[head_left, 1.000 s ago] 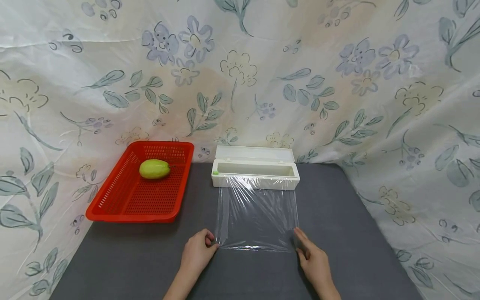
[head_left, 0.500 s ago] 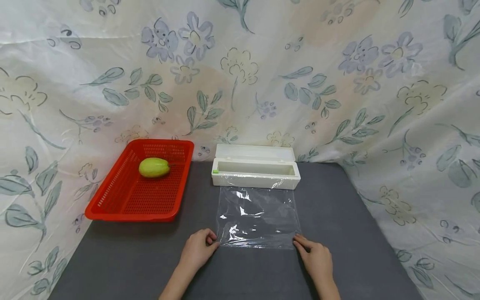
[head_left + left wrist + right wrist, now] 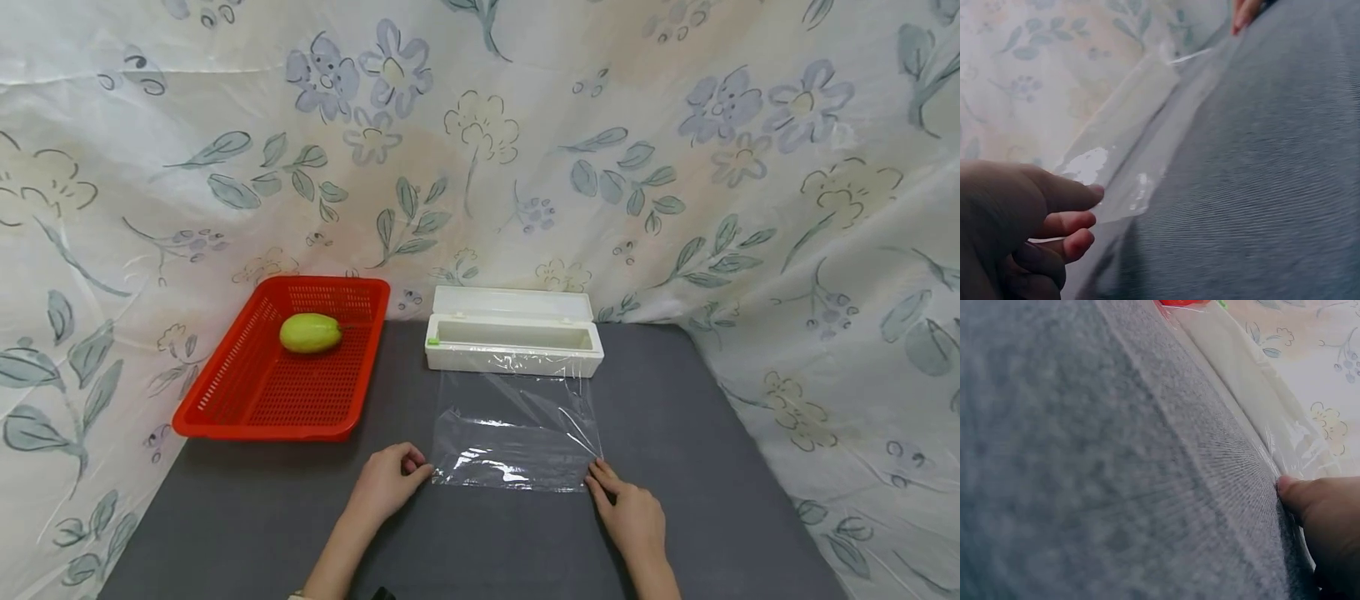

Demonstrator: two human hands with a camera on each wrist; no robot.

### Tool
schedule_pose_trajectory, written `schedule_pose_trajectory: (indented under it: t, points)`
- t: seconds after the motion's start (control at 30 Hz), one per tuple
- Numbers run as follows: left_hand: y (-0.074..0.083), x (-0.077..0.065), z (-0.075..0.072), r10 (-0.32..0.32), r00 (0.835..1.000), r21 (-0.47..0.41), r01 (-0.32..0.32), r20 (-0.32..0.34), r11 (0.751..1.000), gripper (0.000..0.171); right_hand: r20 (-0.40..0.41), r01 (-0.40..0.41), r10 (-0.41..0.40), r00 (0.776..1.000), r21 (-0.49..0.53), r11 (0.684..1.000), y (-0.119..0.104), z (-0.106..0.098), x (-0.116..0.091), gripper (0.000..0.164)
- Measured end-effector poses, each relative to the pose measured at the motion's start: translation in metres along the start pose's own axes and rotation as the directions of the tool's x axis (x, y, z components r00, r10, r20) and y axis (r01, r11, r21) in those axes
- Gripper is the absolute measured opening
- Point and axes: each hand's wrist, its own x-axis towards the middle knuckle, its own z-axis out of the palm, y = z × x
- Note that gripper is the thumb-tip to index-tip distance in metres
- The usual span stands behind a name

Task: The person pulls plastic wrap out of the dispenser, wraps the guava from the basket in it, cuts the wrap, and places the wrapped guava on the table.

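Note:
A clear sheet of plastic wrap (image 3: pixel 510 433) stretches forward from a long white dispenser box (image 3: pixel 517 358) with its lid raised. My right hand (image 3: pixel 630 512) pinches the sheet's near right corner; in the right wrist view the thumb (image 3: pixel 1300 494) lies at the film's edge and the other fingertips are hidden. Beside the near left corner is my left hand (image 3: pixel 386 483), its fingers loosely bent. The left wrist view shows a gap between thumb (image 3: pixel 1079 192) and fingers, with no film seen between them.
A red plastic basket (image 3: pixel 277 433) stands at the left, holding a yellow-green oval fruit (image 3: pixel 310 333). A small green piece (image 3: pixel 432 342) sits on the box's left end. Grey cloth (image 3: pixel 712 467) covers the table, and a floral curtain (image 3: pixel 480 167) hangs behind.
The wrap has come down lower and flatter, its shine shifting. My left hand's fingers have loosened and drawn slightly left and away from the corner. My right hand stays at its corner.

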Motion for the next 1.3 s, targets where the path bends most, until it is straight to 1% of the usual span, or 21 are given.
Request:
schedule_pose_trajectory:
  t: [0.17, 0.4, 0.53, 0.63, 0.67, 0.73, 0.8, 0.87, 0.93, 1.03, 1.1, 1.2, 1.3]
  points:
    - [-0.001, 0.004, -0.013, -0.002, 1.000, -0.047, 0.003, 0.027, 0.999, 0.011, -0.003, 0.012, -0.012, 1.000, -0.012, 1.000, 0.002, 0.002, -0.001, 0.031]
    - [-0.003, 0.008, -0.027, -0.014, 0.997, -0.147, 0.026, 0.082, 0.989, 0.008, 0.019, -0.005, 0.005, 1.000, -0.004, 1.000, 0.002, 0.003, 0.000, 0.033]
    - [-0.002, 0.007, -0.032, 0.020, 0.993, -0.192, 0.003, 0.117, 0.981, 0.008, -0.003, 0.012, -0.012, 1.000, -0.015, 1.000, 0.001, 0.003, -0.004, 0.034]
    - [-0.001, 0.008, -0.037, 0.061, 0.988, -0.228, -0.027, 0.143, 0.973, 0.014, -0.002, 0.004, -0.005, 1.000, -0.017, 1.000, 0.001, 0.003, -0.006, 0.037]
    - [-0.001, 0.008, -0.039, 0.062, 0.987, -0.236, -0.026, 0.149, 0.971, 0.016, 0.005, -0.002, 0.003, 1.000, -0.012, 1.000, 0.001, 0.002, -0.006, 0.037]
    - [0.000, 0.010, -0.043, 0.072, 0.988, -0.237, -0.038, 0.135, 0.971, 0.020, 0.025, -0.021, 0.021, 0.999, -0.001, 1.000, 0.001, 0.001, -0.005, 0.039]
    - [0.001, 0.012, -0.047, 0.074, 0.992, -0.213, -0.051, 0.102, 0.976, 0.022, 0.049, -0.040, 0.040, 0.998, 0.005, 0.999, 0.001, 0.000, -0.004, 0.040]
    - [0.003, 0.014, -0.051, 0.083, 0.995, -0.164, -0.072, 0.059, 0.984, 0.024, 0.065, -0.056, 0.055, 0.996, 0.012, 0.998, 0.000, -0.001, -0.003, 0.041]
    - [0.005, 0.016, -0.055, 0.106, 0.994, -0.103, -0.103, 0.018, 0.989, 0.025, 0.075, -0.065, 0.064, 0.995, 0.015, 0.998, 0.000, -0.001, -0.002, 0.041]
    - [0.007, 0.020, -0.063, 0.141, 0.990, -0.047, -0.142, -0.018, 0.989, 0.032, 0.080, -0.078, 0.076, 0.994, 0.020, 0.997, 0.000, -0.001, -0.002, 0.041]
    - [0.007, 0.022, -0.068, 0.165, 0.986, -0.040, -0.166, -0.033, 0.985, 0.037, 0.082, -0.082, 0.080, 0.993, 0.018, 0.996, -0.001, -0.001, -0.001, 0.041]
    - [0.006, 0.025, -0.074, 0.193, 0.981, -0.052, -0.195, -0.038, 0.980, 0.045, 0.083, -0.089, 0.087, 0.993, 0.020, 0.996, 0.000, 0.000, -0.001, 0.041]
    - [0.006, 0.026, -0.079, 0.211, 0.977, -0.066, -0.213, -0.041, 0.975, 0.047, 0.083, -0.090, 0.088, 0.993, 0.023, 0.996, 0.001, 0.000, -0.002, 0.041]
